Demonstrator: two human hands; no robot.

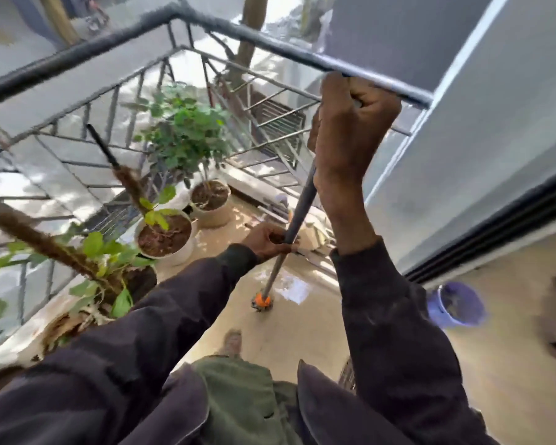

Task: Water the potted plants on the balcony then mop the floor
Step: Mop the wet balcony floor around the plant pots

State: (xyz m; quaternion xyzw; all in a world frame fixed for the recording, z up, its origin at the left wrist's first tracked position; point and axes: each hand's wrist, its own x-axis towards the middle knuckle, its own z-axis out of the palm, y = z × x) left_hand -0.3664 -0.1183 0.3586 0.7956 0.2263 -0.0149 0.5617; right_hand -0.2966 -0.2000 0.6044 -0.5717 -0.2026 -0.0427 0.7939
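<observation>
A person mops a balcony's wet beige floor (pixel 302 332) beside green potted plants (pixel 166 239), the long grey metal mop handle (pixel 303 202) near upright, its orange-collared head (pixel 261 300) on the floor. The pole looks stiff and light, best steered two-handed. The right hand (pixel 350 123) fists its top, and the left hand (pixel 270 240) wraps it lower down.

floor (pixel 280 332): beige, wet patch | on it: mop head (pixel 261 301); purple bucket (pixel 459 305); plant pots (pixel 211 213)

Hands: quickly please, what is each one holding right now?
Left hand: closed around the mop handle, lower down.
Right hand: closed around the same handle, higher up.
</observation>
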